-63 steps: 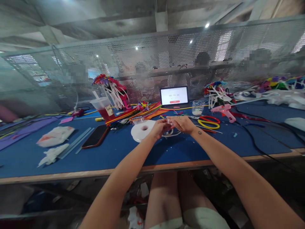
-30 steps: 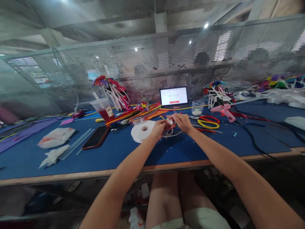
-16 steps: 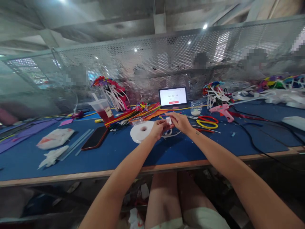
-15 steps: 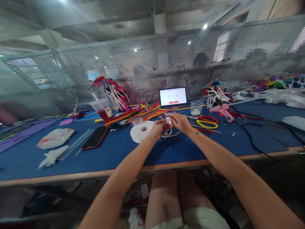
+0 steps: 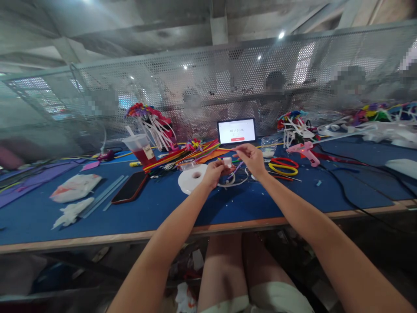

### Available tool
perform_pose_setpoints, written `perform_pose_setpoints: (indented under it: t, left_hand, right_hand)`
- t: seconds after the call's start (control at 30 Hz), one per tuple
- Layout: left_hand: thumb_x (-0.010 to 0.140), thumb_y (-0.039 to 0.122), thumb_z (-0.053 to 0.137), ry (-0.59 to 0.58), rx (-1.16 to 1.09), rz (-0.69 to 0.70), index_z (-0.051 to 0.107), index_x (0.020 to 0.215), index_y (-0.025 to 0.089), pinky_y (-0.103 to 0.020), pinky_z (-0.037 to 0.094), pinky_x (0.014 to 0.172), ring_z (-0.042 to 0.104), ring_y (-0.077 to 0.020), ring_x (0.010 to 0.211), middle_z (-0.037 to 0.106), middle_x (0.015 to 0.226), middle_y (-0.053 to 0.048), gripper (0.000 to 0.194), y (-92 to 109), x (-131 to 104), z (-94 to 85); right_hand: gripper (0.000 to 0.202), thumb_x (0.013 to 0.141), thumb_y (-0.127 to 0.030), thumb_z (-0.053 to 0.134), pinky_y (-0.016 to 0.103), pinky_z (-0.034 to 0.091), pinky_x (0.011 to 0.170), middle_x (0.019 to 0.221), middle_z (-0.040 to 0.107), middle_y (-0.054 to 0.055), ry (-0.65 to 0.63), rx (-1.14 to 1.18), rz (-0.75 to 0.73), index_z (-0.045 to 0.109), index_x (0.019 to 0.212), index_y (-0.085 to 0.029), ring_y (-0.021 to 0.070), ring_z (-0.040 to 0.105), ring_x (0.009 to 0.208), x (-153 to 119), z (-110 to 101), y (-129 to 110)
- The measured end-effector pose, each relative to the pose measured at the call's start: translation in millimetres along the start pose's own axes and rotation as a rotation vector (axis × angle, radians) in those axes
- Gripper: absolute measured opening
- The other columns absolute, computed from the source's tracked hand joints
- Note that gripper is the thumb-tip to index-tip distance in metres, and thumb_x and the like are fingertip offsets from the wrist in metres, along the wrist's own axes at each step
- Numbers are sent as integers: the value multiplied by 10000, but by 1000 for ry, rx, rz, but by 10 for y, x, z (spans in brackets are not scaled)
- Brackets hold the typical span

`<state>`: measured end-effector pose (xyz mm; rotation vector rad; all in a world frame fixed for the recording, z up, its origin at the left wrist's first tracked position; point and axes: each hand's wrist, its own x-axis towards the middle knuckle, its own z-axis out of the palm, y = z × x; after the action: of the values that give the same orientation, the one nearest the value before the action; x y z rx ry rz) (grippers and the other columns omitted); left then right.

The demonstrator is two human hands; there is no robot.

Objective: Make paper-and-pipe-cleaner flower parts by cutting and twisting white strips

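Head view shows our right hand [image 5: 253, 161] just drawn away, so our left hand [image 5: 215, 172] alone steadies the white piece [image 5: 227, 162], pinched near the reel [image 5: 186, 180]; whether the right grips anything, we cannot tell.

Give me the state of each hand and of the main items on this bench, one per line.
Left hand: holding a small white piece.
Right hand: fingers bent, apart from that piece.
White roll: lying flat.
Scissors: partly hidden; open or shut unclear.
Glue gun: lying unheld.
Phone: screen dark.
Tablet: screen lit, reading 00:13:28.
Drink cup: partly filled, straw inside.
Clear cup: something white at the bottom.
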<state>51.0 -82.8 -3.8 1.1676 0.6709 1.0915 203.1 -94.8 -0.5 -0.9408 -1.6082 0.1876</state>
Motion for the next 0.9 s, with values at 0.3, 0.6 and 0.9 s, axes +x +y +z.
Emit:
perform_pose_setpoints:
  t: [0.3,0.6,0.9]
  left_hand:
    - [652,149,597,103,68,181,595,722,132,-260,511,739,647,-113,624,660,650,-2,72,116,74,-154]
    - [621,137,635,-111,200,47,582,670,127,-314,529,710,654,-152,616,654,617,-6,73,-71,-28,-4]
    - [633,143,638,-149,192,7,576,702,128,-272,529,684,647,-125,592,663,652,-5,94,-56,-80,59]
  right_hand:
    - [427,810,-561,410,250,422,474,614,642,25,-119,45,271,600,846,-180,119,553,453,35,-148,115]
    - [512,858,-578,282,241,291,531,511,522,-8,-288,-244,117,523,621,-193,117,474,504,-5,-101,53]
    - [448,882,-512,257,243,223,517,551,496,-9,-372,-406,-5,470,634,-205,118,430,515,-35,-106,-3]
